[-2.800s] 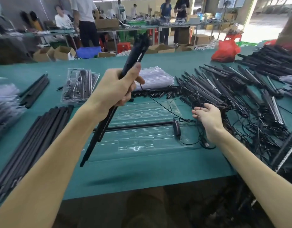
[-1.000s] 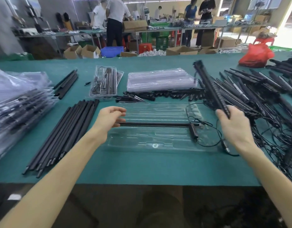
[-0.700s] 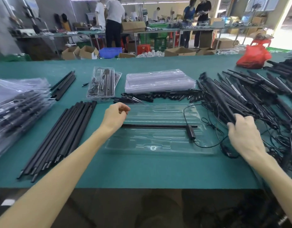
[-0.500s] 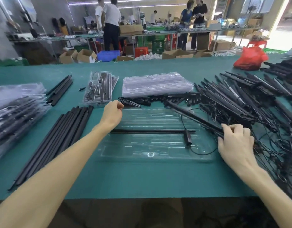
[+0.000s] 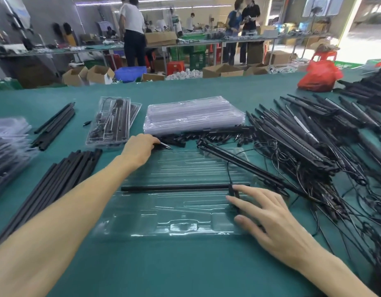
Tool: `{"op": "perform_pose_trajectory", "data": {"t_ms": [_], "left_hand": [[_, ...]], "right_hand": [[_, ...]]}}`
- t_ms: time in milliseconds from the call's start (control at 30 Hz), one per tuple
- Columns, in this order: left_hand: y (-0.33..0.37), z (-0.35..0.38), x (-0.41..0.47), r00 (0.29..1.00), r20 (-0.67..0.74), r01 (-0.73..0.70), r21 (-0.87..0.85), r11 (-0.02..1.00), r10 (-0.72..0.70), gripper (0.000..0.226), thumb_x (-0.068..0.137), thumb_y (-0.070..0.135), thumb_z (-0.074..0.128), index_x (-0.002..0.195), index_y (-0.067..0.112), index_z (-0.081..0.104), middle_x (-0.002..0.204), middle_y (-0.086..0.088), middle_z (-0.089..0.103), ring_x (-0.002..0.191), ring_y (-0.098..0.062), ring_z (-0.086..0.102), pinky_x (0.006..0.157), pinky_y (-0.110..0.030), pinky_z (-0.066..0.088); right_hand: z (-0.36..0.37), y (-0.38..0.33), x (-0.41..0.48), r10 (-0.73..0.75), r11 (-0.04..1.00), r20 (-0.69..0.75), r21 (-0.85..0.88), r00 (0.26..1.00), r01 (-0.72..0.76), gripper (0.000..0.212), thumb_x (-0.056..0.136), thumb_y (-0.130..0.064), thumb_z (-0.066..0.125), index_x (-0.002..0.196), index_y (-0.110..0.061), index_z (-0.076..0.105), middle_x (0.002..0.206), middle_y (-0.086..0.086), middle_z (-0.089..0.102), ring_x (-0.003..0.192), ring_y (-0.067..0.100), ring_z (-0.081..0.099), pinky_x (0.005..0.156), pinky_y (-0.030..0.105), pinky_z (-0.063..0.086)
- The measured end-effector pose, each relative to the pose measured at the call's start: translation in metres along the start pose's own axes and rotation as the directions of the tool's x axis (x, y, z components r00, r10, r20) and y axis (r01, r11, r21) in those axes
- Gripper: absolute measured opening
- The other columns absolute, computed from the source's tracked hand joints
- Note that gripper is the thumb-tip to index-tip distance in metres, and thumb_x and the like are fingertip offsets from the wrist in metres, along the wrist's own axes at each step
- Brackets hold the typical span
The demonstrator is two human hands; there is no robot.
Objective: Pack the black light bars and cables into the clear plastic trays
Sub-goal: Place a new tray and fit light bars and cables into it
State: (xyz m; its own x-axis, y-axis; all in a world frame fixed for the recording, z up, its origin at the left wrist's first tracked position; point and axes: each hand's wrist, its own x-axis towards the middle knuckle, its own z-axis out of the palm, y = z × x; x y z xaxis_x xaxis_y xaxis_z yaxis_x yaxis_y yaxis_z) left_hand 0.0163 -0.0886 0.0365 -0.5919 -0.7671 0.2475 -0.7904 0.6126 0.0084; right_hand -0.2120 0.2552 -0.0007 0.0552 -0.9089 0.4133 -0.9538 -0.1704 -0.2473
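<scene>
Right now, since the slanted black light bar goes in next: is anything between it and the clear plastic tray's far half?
Only a thin black cable, crossing that half's right end toward the right hand. The slanted black light bar lies across the far right corner of the clear plastic tray.

Green table [image 5: 185,264] bears clear tray [image 5: 163,213], light bars [image 5: 303,133], cables [image 5: 335,211].
</scene>
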Motion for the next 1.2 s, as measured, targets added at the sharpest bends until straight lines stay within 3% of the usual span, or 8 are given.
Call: {"op": "perform_pose_trajectory", "data": {"t_ms": [233, 367, 467, 533, 700, 867, 1033, 1200], "left_hand": [[0.004, 0.01, 0.009, 0.996, -0.002, -0.09, 0.073, 0.993, 0.091, 0.036, 0.105, 0.017, 0.052, 0.139, 0.021, 0.059, 0.129, -0.007, 0.058, 0.116, -0.031, 0.057, 0.095, -0.046, 0.046], [0.012, 0.014, 0.011, 0.995, -0.056, -0.081, 0.106, 0.991, 0.087, 0.027, 0.101, 0.015, 0.058, 0.126, 0.016, 0.068, 0.122, -0.008, 0.06, 0.107, -0.031, 0.057, 0.088, -0.04, 0.044], [0.014, 0.012, 0.013, 0.99, -0.084, -0.096, 0.162, 0.982, 0.11, 0.017, 0.097, 0.017, 0.063, 0.112, 0.014, 0.071, 0.114, -0.006, 0.06, 0.104, -0.028, 0.056, 0.085, -0.037, 0.04], [0.013, 0.012, 0.014, 0.985, -0.073, -0.138, 0.182, 0.974, 0.154, 0.015, 0.097, 0.018, 0.063, 0.111, 0.018, 0.07, 0.112, -0.003, 0.059, 0.106, -0.026, 0.055, 0.087, -0.036, 0.04], [0.012, 0.013, 0.011, 0.969, -0.103, -0.201, 0.209, 0.957, 0.225, 0.015, 0.098, 0.018, 0.063, 0.112, 0.019, 0.069, 0.108, -0.002, 0.06, 0.104, -0.025, 0.055, 0.089, -0.036, 0.039], [0.014, 0.013, 0.005, 0.949, -0.187, -0.201, 0.259, 0.945, 0.253, 0.011, 0.098, 0.01, 0.061, 0.106, 0.018, 0.064, 0.105, -0.001, 0.065, 0.098, -0.024, 0.058, 0.087, -0.036, 0.041], [0.015, 0.01, -0.002, 0.978, -0.092, -0.157, 0.269, 0.95, 0.187, 0.035, 0.092, -0.001, 0.064, 0.117, 0.022, 0.059, 0.105, 0.003, 0.067, 0.095, -0.023, 0.06, 0.079, -0.034, 0.045], [0.015, 0.009, 0.005, 0.983, -0.058, -0.152, 0.277, 0.949, 0.175, 0.023, 0.096, 0.007, 0.064, 0.113, 0.022, 0.068, 0.101, 0.001, 0.059, 0.097, -0.023, 0.056, 0.074, -0.033, 0.044]], "right_hand": [[0.003, -0.004, 0.001, 0.062, 0.998, -0.075, 0.016, 0.995, -0.061, 0.038, 0.1, -0.049, 0.046, 0.125, -0.029, 0.067, 0.126, -0.008, 0.053, 0.116, 0.012, 0.052, 0.101, 0.033, 0.039], [0.001, -0.006, 0.001, 0.084, 0.996, -0.105, 0.016, 0.991, -0.083, 0.032, 0.099, -0.044, 0.05, 0.118, -0.028, 0.069, 0.111, -0.013, 0.057, 0.108, 0.01, 0.054, 0.095, 0.032, 0.043], [0.0, -0.006, 0.001, 0.09, 0.996, -0.125, 0.039, 0.988, -0.086, 0.018, 0.097, -0.028, 0.063, 0.113, -0.026, 0.07, 0.107, -0.013, 0.059, 0.105, 0.01, 0.055, 0.093, 0.034, 0.046], [-0.001, -0.006, 0.001, 0.12, 0.992, -0.15, 0.051, 0.981, -0.113, 0.019, 0.092, -0.018, 0.069, 0.111, -0.023, 0.071, 0.104, -0.011, 0.06, 0.102, 0.012, 0.056, 0.091, 0.035, 0.048], [-0.005, -0.007, 0.001, 0.272, 0.962, -0.304, 0.082, 0.913, -0.259, 0.024, 0.09, -0.002, 0.067, 0.112, -0.011, 0.072, 0.108, -0.003, 0.063, 0.102, 0.016, 0.059, 0.092, 0.036, 0.051], [-0.006, 0.0, 0.002, 0.472, 0.881, -0.36, 0.155, 0.805, -0.447, 0.027, 0.094, 0.006, 0.056, 0.112, -0.008, 0.07, 0.112, -0.002, 0.059, 0.107, 0.015, 0.052, 0.095, 0.029, 0.043], [0.0, 0.002, 0.002, 0.5, 0.836, -0.343, -0.051, 0.795, -0.547, 0.031, 0.087, 0.013, 0.06, 0.113, 0.0, 0.07, 0.112, 0.008, 0.061, 0.102, 0.026, 0.053, 0.089, 0.038, 0.044], [0.002, 0.002, 0.002, 0.491, 0.83, -0.321, -0.109, 0.81, -0.547, 0.02, 0.088, 0.005, 0.063, 0.102, -0.003, 0.074, 0.11, 0.005, 0.059, 0.101, 0.025, 0.051, 0.086, 0.038, 0.042]]}}
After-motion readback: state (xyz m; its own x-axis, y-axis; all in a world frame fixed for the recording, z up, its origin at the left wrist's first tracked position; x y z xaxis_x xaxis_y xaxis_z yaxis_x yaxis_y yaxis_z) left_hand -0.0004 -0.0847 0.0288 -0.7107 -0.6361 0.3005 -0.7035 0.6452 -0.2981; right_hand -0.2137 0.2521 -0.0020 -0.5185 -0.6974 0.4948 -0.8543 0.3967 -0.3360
